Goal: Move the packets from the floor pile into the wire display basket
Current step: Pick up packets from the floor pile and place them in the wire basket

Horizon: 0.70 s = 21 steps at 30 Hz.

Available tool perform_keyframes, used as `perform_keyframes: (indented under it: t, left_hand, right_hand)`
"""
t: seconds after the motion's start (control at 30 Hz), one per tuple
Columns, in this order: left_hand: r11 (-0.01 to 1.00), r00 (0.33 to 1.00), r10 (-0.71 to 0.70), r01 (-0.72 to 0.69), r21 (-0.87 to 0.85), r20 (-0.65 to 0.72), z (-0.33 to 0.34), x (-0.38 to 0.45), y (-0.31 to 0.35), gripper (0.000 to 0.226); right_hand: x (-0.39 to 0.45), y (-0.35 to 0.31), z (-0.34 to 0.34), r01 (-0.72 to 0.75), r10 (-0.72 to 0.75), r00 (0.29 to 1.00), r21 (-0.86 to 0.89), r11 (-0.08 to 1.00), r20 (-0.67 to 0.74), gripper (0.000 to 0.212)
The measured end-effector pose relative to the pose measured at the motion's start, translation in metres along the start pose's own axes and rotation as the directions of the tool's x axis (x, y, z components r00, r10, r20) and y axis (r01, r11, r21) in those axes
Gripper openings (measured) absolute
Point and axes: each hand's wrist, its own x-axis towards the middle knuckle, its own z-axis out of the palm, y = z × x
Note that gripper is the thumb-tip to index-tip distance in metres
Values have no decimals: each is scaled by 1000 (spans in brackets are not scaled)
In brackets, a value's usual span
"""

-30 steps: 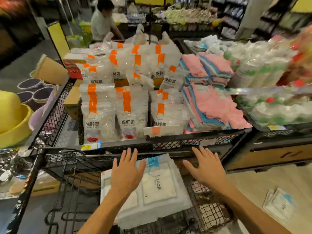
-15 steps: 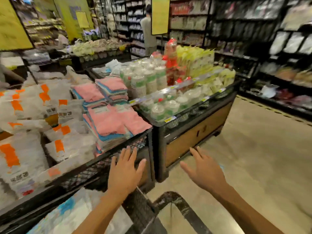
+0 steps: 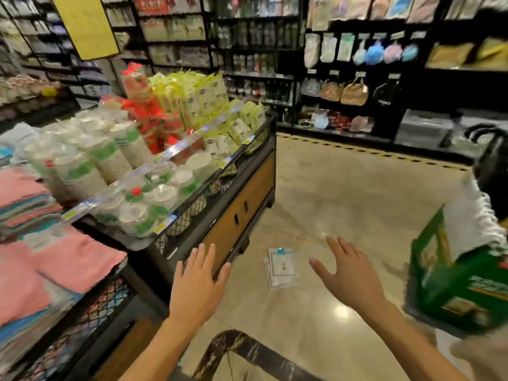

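Both hands hung over the floor (image 3: 343,188) with fingers spread and nothing held, the left hand (image 3: 199,281) by the display stand (image 3: 236,204), the right hand (image 3: 349,276) farther right. Between them, a small pile of packets (image 3: 281,269) lay flat on the floor. A green box (image 3: 456,287) stood well right.

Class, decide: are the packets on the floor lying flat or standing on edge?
Lying flat. The packets rest face-up on the floor, loosely overlapped, between both empty hands.
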Motion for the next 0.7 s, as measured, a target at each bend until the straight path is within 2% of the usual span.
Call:
perform_keyframes:
  t: [0.17,0.37,0.57,0.7]
  left_hand:
    - [992,995,84,-78,-97,62,32,90,28,73]
    - [985,984,154,-145,-98,91,33,184,56,75]
    - [983,977,181,-176,-47,111,40,257,73,76]
    - [989,982,149,-149,-14,117,59,299,81,80]
  right_hand:
    - [56,26,-8,-116,116,993,-20,993,-25,76]
    - [125,31,-18,-209,208,977,-3,978,-51,80]
    - [197,36,-14,-213,212,975,-12,977,-62,78]
    - [257,50,-4,-202,202,979,-18,979,-19,80]
